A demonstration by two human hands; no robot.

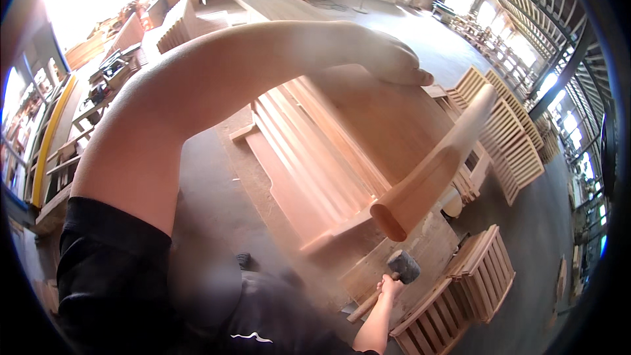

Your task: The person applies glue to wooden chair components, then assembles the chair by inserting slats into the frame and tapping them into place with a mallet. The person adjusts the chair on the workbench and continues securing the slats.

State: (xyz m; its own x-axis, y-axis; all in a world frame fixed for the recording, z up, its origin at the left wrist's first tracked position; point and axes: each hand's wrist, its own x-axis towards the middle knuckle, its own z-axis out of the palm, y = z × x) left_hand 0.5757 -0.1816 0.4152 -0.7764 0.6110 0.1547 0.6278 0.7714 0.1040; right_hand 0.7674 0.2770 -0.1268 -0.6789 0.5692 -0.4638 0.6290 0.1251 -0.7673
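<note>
Foremost arches a bare arm [197,85], its left hand [393,60] by the far edge of the wooden panel [388,125], grip unclear; off the near end, the right hand [391,286] clasps a mallet [403,266]. Slats [309,158] look fitted; joints, I can't tell.

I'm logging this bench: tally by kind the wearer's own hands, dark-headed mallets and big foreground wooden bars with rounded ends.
Hands: 2 (left hand, right hand)
Dark-headed mallet: 1
Rounded-end wooden bar: 1
Total: 4
</note>
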